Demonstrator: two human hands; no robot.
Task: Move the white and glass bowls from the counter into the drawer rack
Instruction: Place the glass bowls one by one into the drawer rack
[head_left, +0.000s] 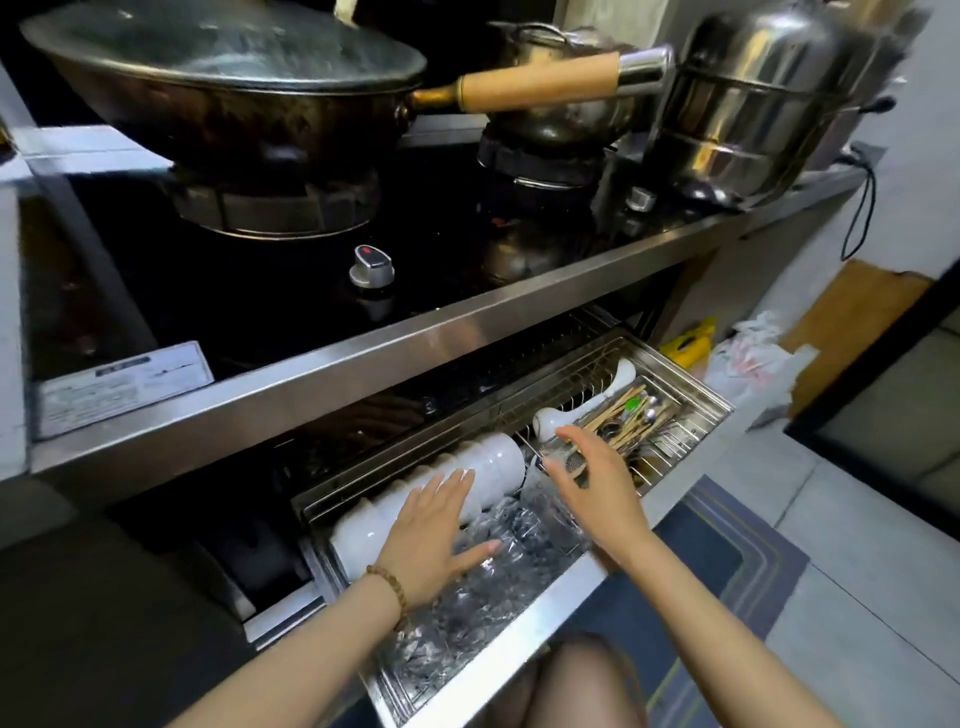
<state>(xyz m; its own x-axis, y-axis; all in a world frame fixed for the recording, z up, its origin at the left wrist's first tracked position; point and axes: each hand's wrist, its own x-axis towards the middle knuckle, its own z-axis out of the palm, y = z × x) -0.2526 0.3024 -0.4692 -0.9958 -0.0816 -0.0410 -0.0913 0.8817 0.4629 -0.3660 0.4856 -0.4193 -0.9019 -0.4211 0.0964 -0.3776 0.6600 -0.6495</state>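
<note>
both hands over the pulled-out drawer rack (691, 415). left hand (434, 530) spread flat, empty, above the row of white bowls (467, 473). right hand (597, 483) open, empty. glass bowls (498, 577) along the rack's front.

Drawer rack (670, 470) pulled out below the stove counter (467, 322): white bowls (488, 465) on edge in the back-left row, glass bowls (498, 566) in front of them, utensil tray (634, 415) at right; wok (223, 104) and pots above on the counter.
</note>
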